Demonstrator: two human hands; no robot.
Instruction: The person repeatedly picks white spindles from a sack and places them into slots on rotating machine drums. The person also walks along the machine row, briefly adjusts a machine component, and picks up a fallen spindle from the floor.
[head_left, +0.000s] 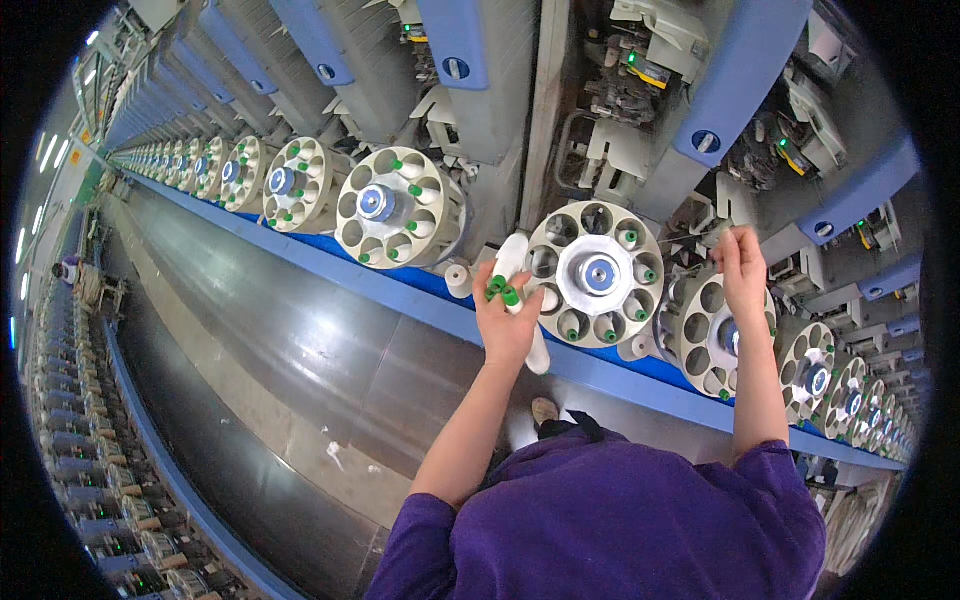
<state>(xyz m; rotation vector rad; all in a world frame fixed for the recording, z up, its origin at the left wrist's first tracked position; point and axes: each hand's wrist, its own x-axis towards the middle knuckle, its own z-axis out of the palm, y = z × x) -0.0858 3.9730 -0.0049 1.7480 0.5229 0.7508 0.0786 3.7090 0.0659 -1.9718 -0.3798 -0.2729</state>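
Note:
My left hand (505,328) is wrapped around several yarn bobbins (512,256) with white yarn and green tube ends, just left of a round cream bobbin magazine (549,232). Green-tipped bobbins stand in several of that magazine's pockets, around a blue and silver hub; other pockets look dark. Up at the right, my right hand (742,268) is raised with its fingers pinched together. A fine yarn (690,239) runs from the magazine side toward these fingertips. Below this hand and forearm sits a second magazine (697,299), partly hidden by them.
A long row of similar magazines (297,178) runs along the winding machine at left and right. Blue machine columns (740,80) rise behind. A blue rail (430,312) edges the machine, beside a grey floor aisle (300,330). Another machine row (70,450) stands far left.

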